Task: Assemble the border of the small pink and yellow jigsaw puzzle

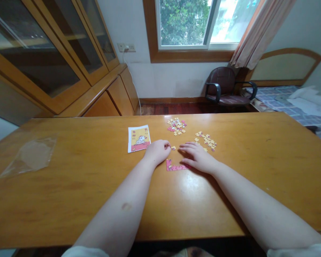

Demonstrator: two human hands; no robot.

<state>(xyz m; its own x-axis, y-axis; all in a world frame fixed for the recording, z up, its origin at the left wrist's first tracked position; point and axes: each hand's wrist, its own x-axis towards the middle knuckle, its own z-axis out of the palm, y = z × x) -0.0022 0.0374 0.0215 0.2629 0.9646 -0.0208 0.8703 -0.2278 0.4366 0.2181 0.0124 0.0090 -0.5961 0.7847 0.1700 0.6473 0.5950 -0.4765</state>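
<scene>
My left hand [158, 151] is over the table with its fingers curled closed; what is between them, if anything, is hidden. Just right of those fingertips is a small yellow puzzle piece [173, 147]. My right hand [196, 155] is open, fingers stretched toward that piece and holding nothing I can see. Below the hands lies a joined pink strip of puzzle pieces [176, 167], its right end partly covered by my right hand. To the left of my left hand is a picture card [139, 138] showing a white cartoon animal on yellow and pink.
A mixed pile of puzzle pieces [177, 126] lies farther back. Loose, mostly yellow pieces [209, 142] are scattered beyond my right hand. A clear plastic bag [33, 155] rests at the left of the wooden table [96, 185]. An armchair [224, 87] stands behind the table.
</scene>
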